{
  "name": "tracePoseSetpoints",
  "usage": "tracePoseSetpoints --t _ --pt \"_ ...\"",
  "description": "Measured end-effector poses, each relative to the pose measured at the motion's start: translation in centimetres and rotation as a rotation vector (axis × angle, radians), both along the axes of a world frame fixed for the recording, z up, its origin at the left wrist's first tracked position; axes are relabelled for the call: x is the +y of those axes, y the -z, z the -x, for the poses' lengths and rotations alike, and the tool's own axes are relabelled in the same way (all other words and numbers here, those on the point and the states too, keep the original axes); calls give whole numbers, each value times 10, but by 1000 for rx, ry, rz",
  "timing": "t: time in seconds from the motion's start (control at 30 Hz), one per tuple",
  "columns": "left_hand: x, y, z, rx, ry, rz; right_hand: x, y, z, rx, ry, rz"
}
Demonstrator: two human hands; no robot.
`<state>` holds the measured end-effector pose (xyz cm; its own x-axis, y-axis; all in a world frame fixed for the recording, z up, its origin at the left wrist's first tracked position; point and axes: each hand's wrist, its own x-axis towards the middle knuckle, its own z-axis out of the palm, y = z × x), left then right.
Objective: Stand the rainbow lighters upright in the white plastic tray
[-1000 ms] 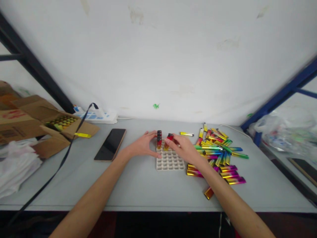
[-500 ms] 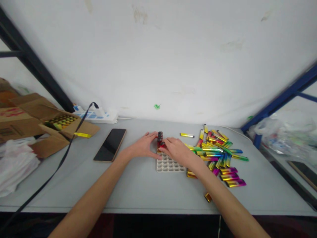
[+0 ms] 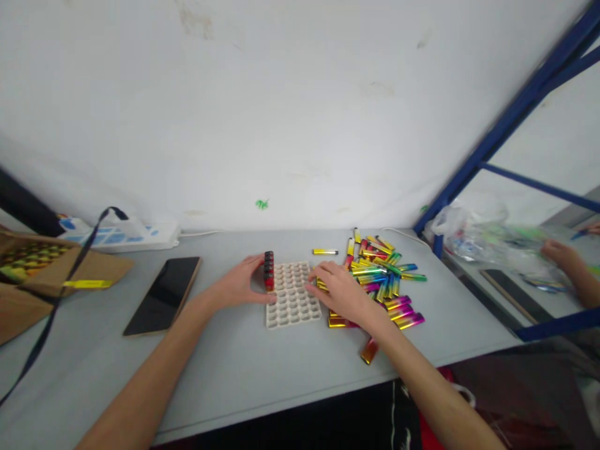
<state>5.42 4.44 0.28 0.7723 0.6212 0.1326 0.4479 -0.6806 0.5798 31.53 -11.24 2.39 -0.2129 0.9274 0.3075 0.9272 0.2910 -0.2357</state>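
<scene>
A pale tray (image 3: 294,299) with rows of holes lies on the table between my hands. Along its left edge, several red lighters (image 3: 269,275) with black tops stand upright in a row. My left hand (image 3: 238,284) curves around that row from the left, thumb and fingers apart, with the thumb by the tray. Over the tray's right edge is my right hand (image 3: 341,290), fingers loosely spread and nothing visible in them. Beside it spreads a pile of shiny lighters (image 3: 382,269) in yellow, green, blue, red and purple; my right hand covers part of it.
A phone (image 3: 164,295) lies left of my left arm. Farther left are an open carton (image 3: 94,262), a dark strap (image 3: 44,337) and a power strip (image 3: 154,236). Beyond the blue frame (image 3: 482,156) on the right, a co-worker's hand (image 3: 557,253) is near plastic bags (image 3: 469,234).
The view has swung right. My right hand has left the upright lighters and moved to the tray's right side, by the pile. My left hand stays beside the row.
</scene>
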Motion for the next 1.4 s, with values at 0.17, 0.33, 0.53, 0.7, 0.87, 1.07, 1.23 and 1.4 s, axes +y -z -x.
tracePoseSetpoints --t 0.17,0.33,0.53,0.7,0.87,1.07,1.23,1.4 --pt "4 0 4 0 -11 48 4 -3 -58 -3 365 56" --pt "7 5 8 30 -84 1 20 -4 -73 -210 599 185" --pt "7 8 9 6 -40 -3 41 3 -68 -18 532 221" --pt "7 15 9 2 -83 22 53 0 -71 246 402 185" --pt "3 14 3 -37 -53 14 49 -10 -46 1098 -26 254" --pt "1 13 -3 -71 -46 24 48 -5 -3 1393 -104 275" --pt "0 11 -3 -56 -43 33 45 9 15 1278 117 186" --pt "-1 9 -5 -56 -49 -2 40 7 14 1076 279 1"
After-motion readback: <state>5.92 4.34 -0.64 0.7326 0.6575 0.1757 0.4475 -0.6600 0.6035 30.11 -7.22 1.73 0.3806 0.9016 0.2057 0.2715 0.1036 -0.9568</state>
